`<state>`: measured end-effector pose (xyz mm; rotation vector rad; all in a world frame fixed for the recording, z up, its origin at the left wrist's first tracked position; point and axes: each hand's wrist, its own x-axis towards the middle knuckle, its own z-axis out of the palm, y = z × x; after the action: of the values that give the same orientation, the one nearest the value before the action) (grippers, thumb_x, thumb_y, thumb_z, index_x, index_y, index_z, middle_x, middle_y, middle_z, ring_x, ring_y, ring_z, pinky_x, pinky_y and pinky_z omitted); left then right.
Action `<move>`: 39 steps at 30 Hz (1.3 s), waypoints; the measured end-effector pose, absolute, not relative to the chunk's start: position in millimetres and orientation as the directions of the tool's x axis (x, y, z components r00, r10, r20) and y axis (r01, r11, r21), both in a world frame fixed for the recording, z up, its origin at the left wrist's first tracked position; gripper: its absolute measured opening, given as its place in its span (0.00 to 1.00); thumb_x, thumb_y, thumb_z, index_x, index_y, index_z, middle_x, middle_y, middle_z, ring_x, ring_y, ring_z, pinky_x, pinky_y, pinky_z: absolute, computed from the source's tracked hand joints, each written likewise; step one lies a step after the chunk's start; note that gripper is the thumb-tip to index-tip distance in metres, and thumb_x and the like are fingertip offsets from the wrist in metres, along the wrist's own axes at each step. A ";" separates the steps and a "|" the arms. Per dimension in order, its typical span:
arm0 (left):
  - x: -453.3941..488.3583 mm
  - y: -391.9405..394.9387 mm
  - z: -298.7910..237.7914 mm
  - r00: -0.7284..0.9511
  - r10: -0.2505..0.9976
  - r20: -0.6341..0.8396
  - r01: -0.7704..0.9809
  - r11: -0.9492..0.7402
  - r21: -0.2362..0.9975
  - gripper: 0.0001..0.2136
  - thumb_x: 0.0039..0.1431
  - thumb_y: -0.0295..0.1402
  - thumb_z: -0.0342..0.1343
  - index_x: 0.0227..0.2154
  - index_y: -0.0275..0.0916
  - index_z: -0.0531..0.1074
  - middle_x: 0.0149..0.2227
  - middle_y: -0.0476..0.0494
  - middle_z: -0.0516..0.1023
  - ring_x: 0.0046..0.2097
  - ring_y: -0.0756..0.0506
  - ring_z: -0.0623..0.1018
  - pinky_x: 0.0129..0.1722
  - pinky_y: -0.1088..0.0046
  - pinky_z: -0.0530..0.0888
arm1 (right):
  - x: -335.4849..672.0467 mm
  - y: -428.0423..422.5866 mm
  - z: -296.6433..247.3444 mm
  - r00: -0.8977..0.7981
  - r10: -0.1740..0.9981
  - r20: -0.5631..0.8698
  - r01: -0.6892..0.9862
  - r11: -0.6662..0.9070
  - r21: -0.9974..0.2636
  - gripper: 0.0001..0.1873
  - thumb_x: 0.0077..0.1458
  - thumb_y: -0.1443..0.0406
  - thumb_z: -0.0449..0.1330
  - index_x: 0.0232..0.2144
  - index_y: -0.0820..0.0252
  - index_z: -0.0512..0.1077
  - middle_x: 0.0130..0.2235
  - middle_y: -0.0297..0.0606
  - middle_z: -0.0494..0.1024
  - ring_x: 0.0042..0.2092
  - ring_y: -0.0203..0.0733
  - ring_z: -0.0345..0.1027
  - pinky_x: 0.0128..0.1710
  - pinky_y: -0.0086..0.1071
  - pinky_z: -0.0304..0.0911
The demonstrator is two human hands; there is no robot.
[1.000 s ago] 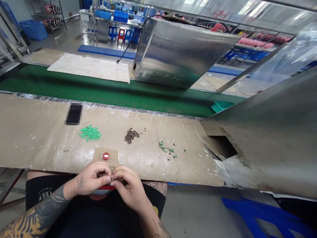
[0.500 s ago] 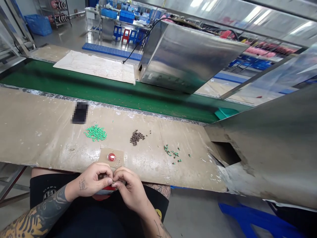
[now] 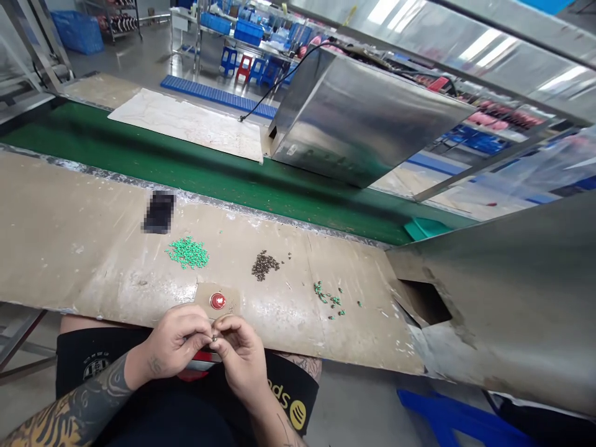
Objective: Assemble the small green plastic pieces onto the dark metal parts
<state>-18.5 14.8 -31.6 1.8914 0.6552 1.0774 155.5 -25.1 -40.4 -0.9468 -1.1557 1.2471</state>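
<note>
At the front edge of the cardboard-covered bench (image 3: 84, 267), we find the left hand (image 3: 176, 340) and right hand (image 3: 241, 352) close together, pinching a tiny metal piece (image 3: 215, 338); we judge a slipped grip could drop it onto the black shorts (image 3: 95, 366).

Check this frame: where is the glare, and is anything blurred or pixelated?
Head view: glare streaks the steel hood; a dark object on the tan board is pixelated; the left hand and right hand look sharp, but the tiny part between them is unresolved.
</note>
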 end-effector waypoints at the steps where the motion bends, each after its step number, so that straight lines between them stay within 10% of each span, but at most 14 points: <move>1: -19.1 15.6 -31.4 0.494 0.754 0.434 0.036 -0.516 0.856 0.08 0.71 0.30 0.52 0.35 0.39 0.73 0.31 0.45 0.75 0.34 0.48 0.73 0.36 0.73 0.69 | 155.4 -25.0 -40.9 -0.042 0.990 0.136 -0.185 0.126 -0.975 0.05 0.59 0.68 0.67 0.37 0.52 0.76 0.36 0.34 0.78 0.37 0.38 0.74 0.38 0.31 0.69; 8: -17.9 15.4 -40.3 0.480 0.762 0.435 0.082 -0.533 0.842 0.08 0.70 0.29 0.53 0.34 0.39 0.74 0.30 0.46 0.74 0.33 0.48 0.73 0.35 0.72 0.69 | 158.6 -27.6 -47.6 -0.022 0.981 0.192 -0.052 0.190 -0.980 0.06 0.61 0.69 0.65 0.32 0.54 0.76 0.35 0.34 0.78 0.36 0.38 0.73 0.39 0.33 0.68; 15: -13.3 17.2 -46.1 0.427 0.809 0.403 0.177 -0.513 0.840 0.06 0.68 0.29 0.54 0.36 0.39 0.75 0.32 0.45 0.76 0.34 0.48 0.76 0.36 0.73 0.73 | 153.6 -28.0 -52.2 0.058 0.996 -0.065 -0.208 -0.051 -0.977 0.06 0.59 0.60 0.67 0.33 0.56 0.77 0.36 0.38 0.77 0.39 0.42 0.73 0.39 0.34 0.71; 23: -42.6 89.8 -66.1 0.226 0.961 0.161 0.844 -0.275 0.459 0.09 0.68 0.33 0.52 0.42 0.37 0.77 0.44 0.37 0.81 0.48 0.36 0.77 0.50 0.57 0.74 | 191.1 -26.9 -67.4 0.209 0.977 0.042 0.005 0.042 -0.999 0.04 0.61 0.62 0.65 0.34 0.55 0.77 0.38 0.38 0.75 0.42 0.42 0.71 0.44 0.33 0.68; 39: -34.4 108.5 -87.1 0.159 0.977 0.143 0.866 -0.207 0.454 0.09 0.67 0.30 0.50 0.33 0.38 0.75 0.37 0.34 0.75 0.47 0.33 0.73 0.51 0.54 0.69 | 203.5 -6.8 -69.1 0.045 0.989 0.138 0.427 0.106 -0.898 0.07 0.65 0.66 0.58 0.34 0.56 0.75 0.36 0.39 0.76 0.39 0.44 0.71 0.40 0.36 0.67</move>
<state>-34.4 108.5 -87.1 2.1715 1.7828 0.5962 203.5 -6.8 -69.1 -1.4548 -1.5186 0.8204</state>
